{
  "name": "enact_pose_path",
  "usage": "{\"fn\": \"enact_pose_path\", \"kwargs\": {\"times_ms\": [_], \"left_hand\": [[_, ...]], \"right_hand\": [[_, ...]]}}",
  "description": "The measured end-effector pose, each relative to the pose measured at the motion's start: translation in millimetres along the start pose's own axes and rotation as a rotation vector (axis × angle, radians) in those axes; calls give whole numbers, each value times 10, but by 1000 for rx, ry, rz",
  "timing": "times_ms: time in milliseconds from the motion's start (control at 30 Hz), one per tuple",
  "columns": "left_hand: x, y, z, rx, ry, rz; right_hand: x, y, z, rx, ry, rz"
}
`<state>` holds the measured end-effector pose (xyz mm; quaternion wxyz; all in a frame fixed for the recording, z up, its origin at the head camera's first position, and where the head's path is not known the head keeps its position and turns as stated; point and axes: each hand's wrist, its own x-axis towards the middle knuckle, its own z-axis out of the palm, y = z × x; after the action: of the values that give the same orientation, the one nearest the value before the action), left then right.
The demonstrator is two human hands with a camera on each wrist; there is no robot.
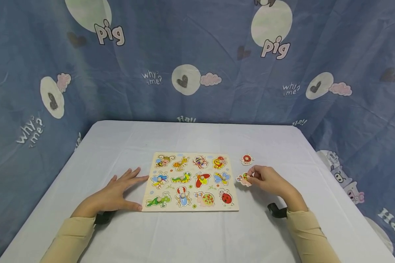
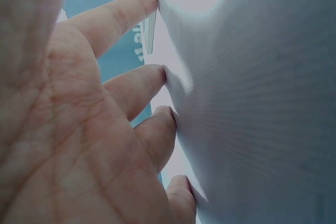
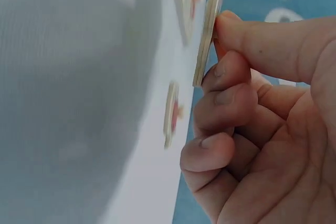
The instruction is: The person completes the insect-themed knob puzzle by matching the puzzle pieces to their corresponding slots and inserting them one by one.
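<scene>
A wooden peg puzzle board (image 1: pixel 235 206) with insect pictures lies on the table. My right hand (image 1: pixel 269 180) pinches a snail puzzle piece (image 1: pixel 241 179) just off the board's right edge. In the right wrist view, the thin wooden edge of that snail piece (image 3: pixel 208 35) shows at the thumb and fingertips, raised over the tabletop. Fingers spread, my left hand (image 1: pixel 116 193) rests on the cloth, its index finger and thumb at the board's left edge. The left wrist view shows the fingertips (image 2: pixel 160 74) down on the cloth. Snail and ladybug pictures without knobs occupy the board's lower right.
Beyond the right hand, a small red puzzle piece (image 1: pixel 247 159) with a knob lies on the white tablecloth (image 1: pixel 191 237). Several knobbed insect pieces, such as the caterpillar (image 1: pixel 181 178), sit in the board. A blue printed curtain (image 1: pixel 197 44) hangs behind the table.
</scene>
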<state>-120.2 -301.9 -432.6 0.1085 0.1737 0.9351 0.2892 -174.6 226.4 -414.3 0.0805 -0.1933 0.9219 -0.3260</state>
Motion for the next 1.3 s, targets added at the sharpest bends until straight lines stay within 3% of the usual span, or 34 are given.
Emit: {"fn": "enact_pose_path", "kwargs": {"times_ms": [933, 1300], "left_hand": [[7, -19, 2, -4, 3, 2], [7, -23, 9, -3, -3, -4]], "right_hand": [[103, -704, 750, -8, -86, -227], [140, -922, 940, -65, -101, -167]]}}
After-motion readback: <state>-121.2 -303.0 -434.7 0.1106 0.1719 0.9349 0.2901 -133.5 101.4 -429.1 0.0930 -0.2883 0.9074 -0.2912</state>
